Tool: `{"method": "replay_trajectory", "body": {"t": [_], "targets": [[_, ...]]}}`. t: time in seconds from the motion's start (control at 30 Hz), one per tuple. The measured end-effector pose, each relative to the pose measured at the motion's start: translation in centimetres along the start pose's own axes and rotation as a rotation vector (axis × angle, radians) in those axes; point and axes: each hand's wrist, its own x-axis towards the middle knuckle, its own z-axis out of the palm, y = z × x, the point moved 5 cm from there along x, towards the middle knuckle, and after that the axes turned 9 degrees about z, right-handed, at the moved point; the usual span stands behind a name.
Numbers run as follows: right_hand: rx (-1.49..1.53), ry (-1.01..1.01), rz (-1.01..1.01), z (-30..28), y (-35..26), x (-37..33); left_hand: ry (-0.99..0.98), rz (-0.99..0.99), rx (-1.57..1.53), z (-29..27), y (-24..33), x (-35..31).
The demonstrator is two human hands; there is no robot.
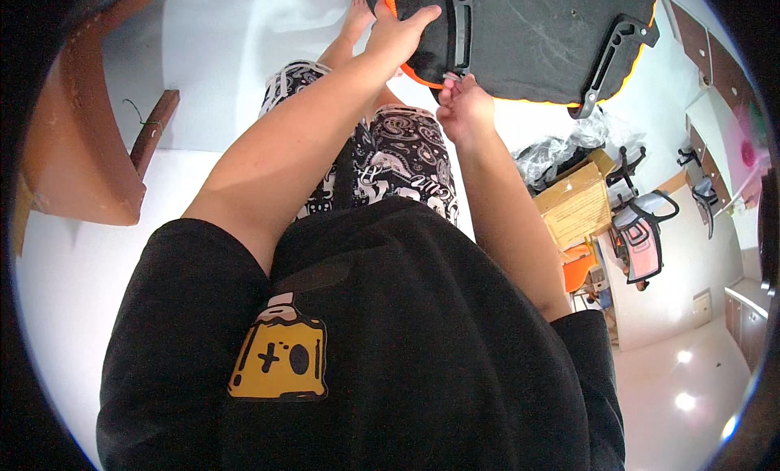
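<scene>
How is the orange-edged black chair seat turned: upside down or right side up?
Upside down, it seems: the chair seat shows a flat, plain black face to the camera, with two black brackets across it.

So on my feed I've got this dark, scuffed seat-like panel (528,44), flat face showing, far end cropped off. Bright orange edging (632,74) runs round it. Two black slotted brackets sit on it: the left one (462,32) pretty straight, the right one (603,71) slanted, poking past the near edge. Tiny greyish piece (452,78) by the left bracket's near end, too small to ID.
</scene>
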Motion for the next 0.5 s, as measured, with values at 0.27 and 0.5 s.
{"method": "replay_trajectory", "body": {"t": [0.27, 0.5], "targets": [[-0.365, 0.037, -0.031, -1.1, -1.3, -1.6, 0.204, 0.227, 0.512, 2.1, -1.5, -0.9], [-0.886, 0.373, -0.97, -3.2, -3.2, -1.9, 0.144, -0.227, -0.208, -0.6, -10.2, -0.7]]}}
